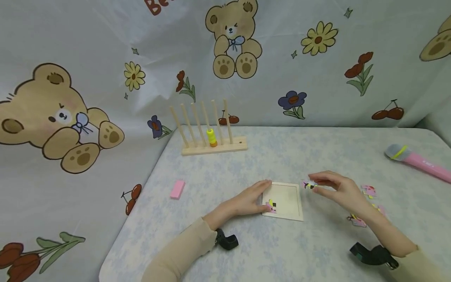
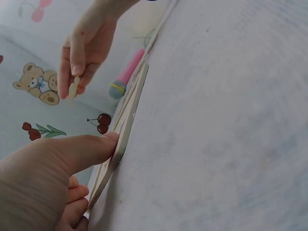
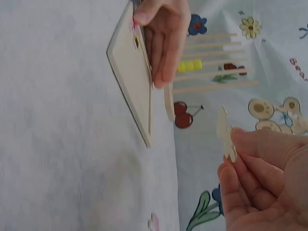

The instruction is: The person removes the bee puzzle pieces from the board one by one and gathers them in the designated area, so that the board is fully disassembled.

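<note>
My left hand [image 1: 249,199] grips the left side of a pale wooden puzzle tray [image 1: 289,211], with the thumb [image 2: 98,147] on its edge. One pink, yellow and black puzzle piece [image 1: 271,205] lies inside the tray by that thumb. Just right of the tray, my right hand [image 1: 336,188] pinches another puzzle piece [image 1: 308,184] between thumb and fingertips, held above the table. The right wrist view shows the held piece [image 3: 224,132] from its plain wooden side. More puzzle pieces [image 1: 369,190] lie beside my right forearm, some partly hidden by it.
A wooden peg stand [image 1: 215,149] with yellow and orange beads on one peg stands at the back. A pink block [image 1: 177,189] lies on the left of the table. The pink microphone [image 1: 419,161] is at the far right. A bear-print cloth [image 1: 267,98] hangs behind.
</note>
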Action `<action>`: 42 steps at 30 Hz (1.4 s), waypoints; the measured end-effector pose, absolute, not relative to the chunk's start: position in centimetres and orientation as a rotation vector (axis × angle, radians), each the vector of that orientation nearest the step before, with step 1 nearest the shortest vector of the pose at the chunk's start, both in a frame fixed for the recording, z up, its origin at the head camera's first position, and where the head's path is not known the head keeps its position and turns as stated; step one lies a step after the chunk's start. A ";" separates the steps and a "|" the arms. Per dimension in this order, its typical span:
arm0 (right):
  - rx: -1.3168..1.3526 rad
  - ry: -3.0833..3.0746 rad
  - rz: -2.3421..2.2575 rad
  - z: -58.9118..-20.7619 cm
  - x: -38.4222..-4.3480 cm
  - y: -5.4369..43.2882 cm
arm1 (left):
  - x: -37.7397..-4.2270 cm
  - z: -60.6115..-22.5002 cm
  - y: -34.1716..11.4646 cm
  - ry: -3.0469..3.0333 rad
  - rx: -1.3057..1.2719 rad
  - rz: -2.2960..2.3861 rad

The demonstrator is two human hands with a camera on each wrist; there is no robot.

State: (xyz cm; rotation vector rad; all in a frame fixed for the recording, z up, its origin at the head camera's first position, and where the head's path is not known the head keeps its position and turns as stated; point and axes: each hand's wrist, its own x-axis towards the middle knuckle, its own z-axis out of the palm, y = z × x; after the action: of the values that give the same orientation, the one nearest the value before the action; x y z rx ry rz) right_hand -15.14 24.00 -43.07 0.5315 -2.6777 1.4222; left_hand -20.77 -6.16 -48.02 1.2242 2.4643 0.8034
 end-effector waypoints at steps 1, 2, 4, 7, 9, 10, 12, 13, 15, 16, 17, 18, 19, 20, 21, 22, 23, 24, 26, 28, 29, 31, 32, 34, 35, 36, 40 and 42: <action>0.495 -2.699 1.445 -43.0 -15.0 24.8 | -20.8 -48.0 -6.2 2.465 1.227 0.805; 0.457 -2.721 1.467 -43.0 -14.9 25.7 | -20.8 -48.0 -6.2 2.467 1.229 0.803; 0.392 -2.770 1.492 -43.2 -14.7 27.0 | -20.8 -48.0 -6.2 2.469 1.227 0.801; 0.344 -2.836 1.434 -43.5 -14.3 28.6 | -20.6 -48.2 -6.3 2.466 1.222 0.806; 0.336 -2.871 1.372 -43.7 -14.2 29.2 | -20.6 -48.2 -6.2 2.471 1.224 0.808; 0.332 -2.889 1.340 -43.8 -14.1 29.4 | -20.6 -48.3 -6.2 2.470 1.225 0.811; 0.314 -2.925 1.293 -44.0 -13.9 29.6 | -20.5 -48.4 -6.2 2.467 1.223 0.809; 0.301 -2.942 1.267 -44.2 -13.9 29.5 | -20.5 -48.4 -6.3 2.469 1.219 0.810; 0.280 -2.967 1.225 -44.5 -13.9 29.5 | -20.4 -48.4 -6.4 2.464 1.215 0.811; 0.269 -2.975 1.223 -44.7 -13.8 29.5 | -20.3 -48.4 -6.5 2.457 1.214 0.815; 0.262 -2.978 1.220 -45.0 -13.8 29.5 | -20.2 -48.4 -6.5 2.454 1.215 0.816; 0.260 -2.977 1.219 -45.2 -13.8 29.5 | -20.2 -48.4 -6.5 2.454 1.222 0.816; 0.268 -2.975 1.214 -45.4 -13.8 29.5 | -20.1 -48.4 -6.4 2.454 1.221 0.817; 0.280 -2.970 1.210 -45.6 -13.8 29.6 | -20.1 -48.4 -6.4 2.453 1.223 0.818; 0.295 -2.965 1.201 -45.7 -13.9 29.6 | -20.1 -48.3 -6.4 2.455 1.224 0.817; 0.310 -2.960 1.190 -45.9 -14.0 29.5 | -20.1 -48.3 -6.3 2.457 1.223 0.816; 0.326 -2.956 1.177 -45.9 -14.1 29.5 | -20.1 -48.2 -6.3 2.461 1.221 0.812; 0.340 -2.955 1.154 -46.0 -14.2 29.5 | -20.2 -48.2 -6.3 2.466 1.220 0.809; 0.357 -2.964 1.126 -45.9 -14.4 29.6 | -20.3 -48.0 -6.3 2.471 1.217 0.816; 0.344 -2.987 1.107 -45.5 -14.6 29.8 | -20.4 -48.0 -6.3 2.478 1.216 0.822; 0.341 -2.986 1.107 -45.2 -14.6 29.9 | -20.4 -47.9 -6.3 2.481 1.216 0.825; 0.338 -2.967 1.127 -44.5 -14.6 30.0 | -20.5 -47.9 -6.3 2.491 1.214 0.833; 0.340 -2.944 1.145 -44.1 -14.7 30.0 | -20.5 -47.9 -6.3 2.496 1.213 0.829; 0.361 -2.875 1.195 -43.2 -14.7 29.7 | -20.6 -47.8 -6.3 2.498 1.209 0.830; 0.370 -2.841 1.235 -42.9 -14.7 29.5 | -20.6 -47.8 -6.2 2.496 1.209 0.833; 0.375 -2.814 1.272 -42.6 -14.7 29.1 | -20.6 -47.8 -6.2 2.497 1.208 0.832; 0.436 -2.722 1.400 -42.2 -14.6 26.5 | -20.5 -48.1 -6.2 2.480 1.205 0.831; 0.498 -2.698 1.448 -42.4 -14.4 24.6 | -20.3 -48.3 -6.3 2.472 1.192 0.829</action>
State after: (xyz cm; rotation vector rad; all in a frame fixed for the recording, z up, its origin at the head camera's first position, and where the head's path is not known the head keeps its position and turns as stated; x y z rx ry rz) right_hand -14.44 24.59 -42.40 0.4984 -2.6983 1.4481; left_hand -20.27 -6.27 -48.26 1.1919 2.4717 0.8294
